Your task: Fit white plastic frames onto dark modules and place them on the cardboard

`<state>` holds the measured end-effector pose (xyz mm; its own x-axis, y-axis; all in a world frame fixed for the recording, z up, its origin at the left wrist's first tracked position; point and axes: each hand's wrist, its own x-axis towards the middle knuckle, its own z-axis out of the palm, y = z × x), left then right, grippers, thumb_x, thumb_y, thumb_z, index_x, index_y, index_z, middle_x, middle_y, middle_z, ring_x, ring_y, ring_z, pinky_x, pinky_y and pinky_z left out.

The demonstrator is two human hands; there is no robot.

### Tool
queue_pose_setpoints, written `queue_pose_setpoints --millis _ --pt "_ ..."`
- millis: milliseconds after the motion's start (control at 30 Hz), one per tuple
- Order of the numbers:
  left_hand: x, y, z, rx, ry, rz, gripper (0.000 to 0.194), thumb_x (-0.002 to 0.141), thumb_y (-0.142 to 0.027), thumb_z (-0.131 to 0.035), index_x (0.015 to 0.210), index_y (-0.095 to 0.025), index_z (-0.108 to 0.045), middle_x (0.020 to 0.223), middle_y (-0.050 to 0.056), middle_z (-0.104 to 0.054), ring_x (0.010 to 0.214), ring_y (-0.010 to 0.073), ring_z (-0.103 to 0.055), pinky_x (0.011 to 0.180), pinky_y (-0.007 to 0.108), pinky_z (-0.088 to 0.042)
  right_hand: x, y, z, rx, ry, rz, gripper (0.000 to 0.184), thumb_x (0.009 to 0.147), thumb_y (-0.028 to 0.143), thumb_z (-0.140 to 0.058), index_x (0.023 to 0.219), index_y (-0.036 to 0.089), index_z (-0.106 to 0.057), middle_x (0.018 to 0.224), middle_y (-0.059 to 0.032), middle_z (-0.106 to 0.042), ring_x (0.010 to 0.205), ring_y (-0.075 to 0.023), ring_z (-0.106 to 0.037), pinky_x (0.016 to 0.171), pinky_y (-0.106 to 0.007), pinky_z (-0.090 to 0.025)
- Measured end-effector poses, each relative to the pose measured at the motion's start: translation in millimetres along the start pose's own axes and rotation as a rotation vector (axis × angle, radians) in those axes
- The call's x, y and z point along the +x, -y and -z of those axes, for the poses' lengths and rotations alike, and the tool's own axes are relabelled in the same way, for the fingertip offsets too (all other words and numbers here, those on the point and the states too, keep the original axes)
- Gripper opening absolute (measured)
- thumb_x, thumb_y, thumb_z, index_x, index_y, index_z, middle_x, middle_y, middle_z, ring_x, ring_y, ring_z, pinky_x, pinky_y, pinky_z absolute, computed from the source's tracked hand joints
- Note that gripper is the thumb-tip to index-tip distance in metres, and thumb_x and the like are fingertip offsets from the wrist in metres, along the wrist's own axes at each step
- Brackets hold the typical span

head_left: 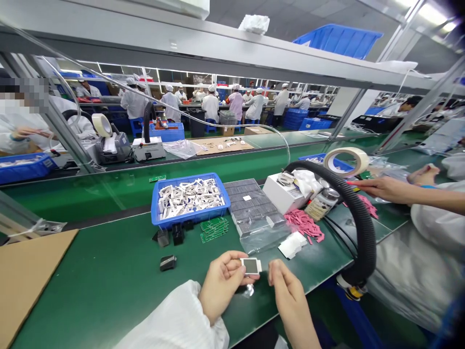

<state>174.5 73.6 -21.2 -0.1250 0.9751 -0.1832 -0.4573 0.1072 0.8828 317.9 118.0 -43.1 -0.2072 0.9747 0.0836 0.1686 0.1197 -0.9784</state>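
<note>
My left hand (pixel 224 281) is closed on a small LCD screen (pixel 250 266) with a dark grey face and a white frame, held over the green bench. Just to its right, apart from the screen, is my right hand (pixel 285 286). Its fingers are curled together, and I cannot see whether anything is between them. A shiny clear scrap (pixel 249 290) shows below the left fingers. Beyond the hands lie green circuit boards (pixel 214 229), a block of dark grey screens (pixel 250 203) partly under clear plastic, and a stack of white pieces (pixel 292 245).
A blue bin (pixel 154 215) holds white plastic frames. Black parts (pixel 168 262) lie to the left, near a cardboard sheet (pixel 32 271). On the right stand a white box (pixel 283 194), pink strips (pixel 305 225) and a thick black hose (pixel 363 228). A co-worker's arm (pixel 392 189) reaches in there.
</note>
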Motion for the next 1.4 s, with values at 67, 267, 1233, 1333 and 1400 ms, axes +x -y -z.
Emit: queue_pose_setpoints --millis 67,267,1233,1333,1400 --pt "-0.8 -0.5 -0.6 0.006 0.005 0.005 0.038 0.073 -0.036 -0.070 0.097 -0.011 -0.056 0.084 0.012 -0.073 0.076 0.0211 -0.070 0.074 0.031 -0.056 -0.9 1.0 -4.9 0.037 -0.027 -0.016 0.043 0.088 0.060 -0.039 0.077 0.020 -0.051 0.065 0.0021 -0.045 0.058 -0.0132 -0.043 0.054 -0.024 -0.036" --pt "-0.2 -1.5 0.9 -0.012 0.028 0.043 0.037 0.074 -0.038 -0.068 0.097 -0.012 -0.056 0.071 0.005 -0.070 0.066 0.0174 -0.069 0.071 0.032 -0.057 -1.2 7.8 -19.6 0.085 0.045 -0.025 0.035 0.079 0.051 -0.061 0.070 0.019 -0.051 0.058 0.0048 -0.042 0.053 -0.0102 -0.040 0.049 -0.021 -0.033" --pt "6.0 -20.4 18.4 -0.195 -0.057 -0.036 0.033 0.063 -0.036 -0.078 0.081 -0.014 -0.061 0.073 0.004 -0.068 0.069 0.0160 -0.066 0.072 0.034 -0.057 14.0 14.5 -40.8 -0.096 0.082 0.572 0.012 0.086 0.015 -0.058 0.093 0.025 -0.060 0.083 -0.0015 -0.043 0.074 -0.0152 -0.048 0.062 -0.026 -0.041" --pt "12.5 -32.2 32.0 -0.163 -0.150 -0.127 0.030 0.064 -0.036 -0.077 0.077 -0.013 -0.061 0.069 0.003 -0.066 0.064 0.0146 -0.064 0.064 0.030 -0.057 30.4 27.7 -47.8 -0.196 0.199 0.550 0.010 0.088 0.021 -0.056 0.098 0.023 -0.059 0.092 -0.0051 -0.049 0.082 -0.0174 -0.052 0.071 -0.030 -0.045" --pt "15.9 -44.0 45.7 -0.136 -0.213 -0.196 0.028 0.065 -0.035 -0.076 0.076 -0.013 -0.062 0.065 0.001 -0.064 0.060 0.0135 -0.062 0.059 0.028 -0.057 48.0 33.1 -54.8 -0.251 0.264 0.534 0.020 0.091 0.025 -0.051 0.110 0.022 -0.056 0.106 -0.0089 -0.053 0.092 -0.0196 -0.055 0.079 -0.034 -0.048"
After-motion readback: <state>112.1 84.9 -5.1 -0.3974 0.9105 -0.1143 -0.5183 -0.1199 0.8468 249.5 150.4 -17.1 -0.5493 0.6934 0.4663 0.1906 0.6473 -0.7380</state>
